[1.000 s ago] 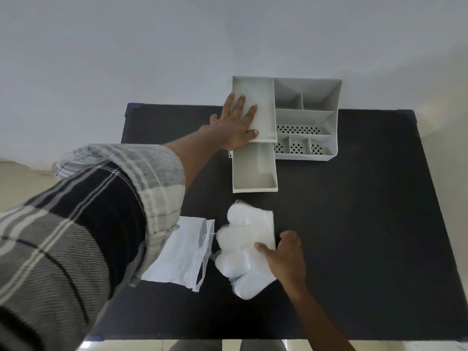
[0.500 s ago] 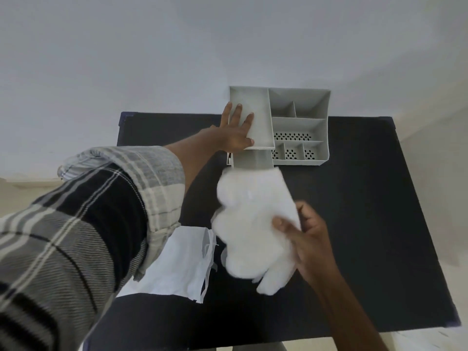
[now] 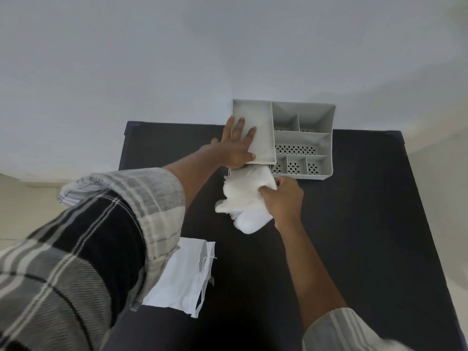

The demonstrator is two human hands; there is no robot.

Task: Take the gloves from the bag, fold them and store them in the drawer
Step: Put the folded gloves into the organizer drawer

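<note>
Right hand (image 3: 283, 201) grips soft, rumpled white gloves (image 3: 244, 196).

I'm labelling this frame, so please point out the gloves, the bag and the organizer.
gloves (image 3: 243, 196): head view, middle of the white bundle.
bag (image 3: 181, 277): head view, flat middle.
organizer (image 3: 302, 136): head view, a divider wall.

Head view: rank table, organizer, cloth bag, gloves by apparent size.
1. Table, clearly the largest.
2. Organizer.
3. Cloth bag, partly hidden by the sleeve and nearer the camera, so its place against the organizer is unsure.
4. Gloves, smallest, bunched in the right hand's grip and partly hidden.
</note>
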